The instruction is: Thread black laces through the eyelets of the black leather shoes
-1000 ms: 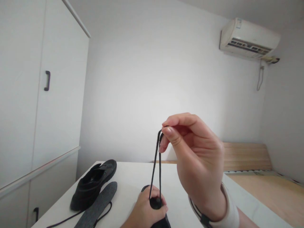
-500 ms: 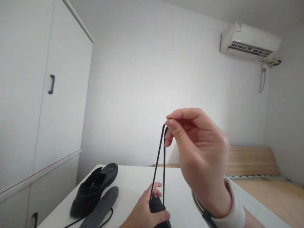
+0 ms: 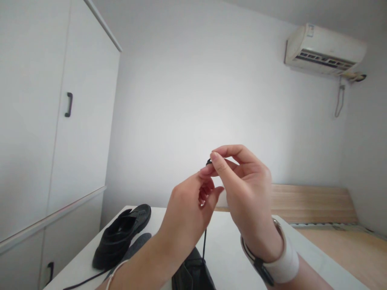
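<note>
A black shoe (image 3: pixel 193 270) stands low in the middle of the white table, partly covered by my left forearm. From it a thin black shoelace (image 3: pixel 204 243) rises taut and passes out of sight behind my left hand. My left hand (image 3: pixel 190 205) is raised against the right one, its fingers curled around the lace's path and its thumb pointing right; its exact hold is hidden. Between thumb and index finger my right hand (image 3: pixel 246 181) pinches the lace, of which a small dark bit shows at the fingertips.
Another black shoe (image 3: pixel 121 237) sits at the left of the white table (image 3: pixel 229 241), beside a dark grey insole (image 3: pixel 140 243) and a loose black lace (image 3: pixel 86 280). A white cabinet (image 3: pixel 84 121) stands left; a wooden bed frame (image 3: pixel 314 201) lies right.
My left hand has risen from the shoe up to my right fingertips. The long lace loop is now mostly hidden by my hands. My right hand stays about level and keeps its pinch.
</note>
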{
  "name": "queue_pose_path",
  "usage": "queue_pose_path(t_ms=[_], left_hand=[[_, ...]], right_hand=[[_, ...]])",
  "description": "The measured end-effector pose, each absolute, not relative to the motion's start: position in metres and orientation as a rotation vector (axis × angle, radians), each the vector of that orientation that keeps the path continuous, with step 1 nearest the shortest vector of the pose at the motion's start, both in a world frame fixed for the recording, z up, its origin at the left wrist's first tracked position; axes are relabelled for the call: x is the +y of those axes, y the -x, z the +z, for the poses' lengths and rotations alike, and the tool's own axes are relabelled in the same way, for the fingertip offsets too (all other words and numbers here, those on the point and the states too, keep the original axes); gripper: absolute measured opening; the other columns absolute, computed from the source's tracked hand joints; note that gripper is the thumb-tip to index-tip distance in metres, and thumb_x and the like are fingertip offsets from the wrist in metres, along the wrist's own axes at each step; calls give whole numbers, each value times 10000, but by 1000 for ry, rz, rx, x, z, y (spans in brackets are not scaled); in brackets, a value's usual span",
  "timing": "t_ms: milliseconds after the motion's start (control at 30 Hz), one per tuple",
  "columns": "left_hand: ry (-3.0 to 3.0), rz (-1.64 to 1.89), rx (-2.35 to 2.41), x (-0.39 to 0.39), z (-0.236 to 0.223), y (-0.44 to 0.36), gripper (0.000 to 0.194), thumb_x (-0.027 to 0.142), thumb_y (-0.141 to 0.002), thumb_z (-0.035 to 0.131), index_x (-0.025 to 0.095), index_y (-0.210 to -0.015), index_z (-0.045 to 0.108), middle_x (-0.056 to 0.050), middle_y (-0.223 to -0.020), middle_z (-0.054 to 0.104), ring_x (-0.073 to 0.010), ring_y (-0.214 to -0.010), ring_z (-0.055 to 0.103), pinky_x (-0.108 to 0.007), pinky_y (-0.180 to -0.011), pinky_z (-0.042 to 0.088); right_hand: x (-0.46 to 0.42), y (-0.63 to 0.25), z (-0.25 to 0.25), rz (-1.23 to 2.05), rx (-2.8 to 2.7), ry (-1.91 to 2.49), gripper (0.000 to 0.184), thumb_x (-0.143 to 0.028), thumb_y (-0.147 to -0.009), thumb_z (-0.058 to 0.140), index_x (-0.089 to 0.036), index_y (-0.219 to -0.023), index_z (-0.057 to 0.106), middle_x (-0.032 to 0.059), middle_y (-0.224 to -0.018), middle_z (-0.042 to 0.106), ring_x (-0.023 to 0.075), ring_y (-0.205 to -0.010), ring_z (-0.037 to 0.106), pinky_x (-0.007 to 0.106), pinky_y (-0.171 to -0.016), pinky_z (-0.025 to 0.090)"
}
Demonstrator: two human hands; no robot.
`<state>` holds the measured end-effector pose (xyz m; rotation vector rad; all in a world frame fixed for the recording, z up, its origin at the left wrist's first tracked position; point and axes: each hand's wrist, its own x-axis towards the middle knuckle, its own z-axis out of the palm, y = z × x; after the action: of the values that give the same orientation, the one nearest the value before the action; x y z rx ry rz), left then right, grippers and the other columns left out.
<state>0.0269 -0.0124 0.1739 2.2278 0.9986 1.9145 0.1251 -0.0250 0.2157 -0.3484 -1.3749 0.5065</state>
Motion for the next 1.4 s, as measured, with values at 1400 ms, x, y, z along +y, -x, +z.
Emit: queue_pose_path(t_ms=[1400], left_hand=[[-1427, 1656, 1282, 59, 36, 106, 508, 614, -762, 683, 144, -949, 734, 66, -563, 380, -110, -505, 323, -214, -459, 204]], right_hand=[[83, -255, 29, 1048, -1534, 782, 329, -465, -853, 715, -148, -934, 675, -38, -666, 546, 27, -434, 348, 185, -415, 229]])
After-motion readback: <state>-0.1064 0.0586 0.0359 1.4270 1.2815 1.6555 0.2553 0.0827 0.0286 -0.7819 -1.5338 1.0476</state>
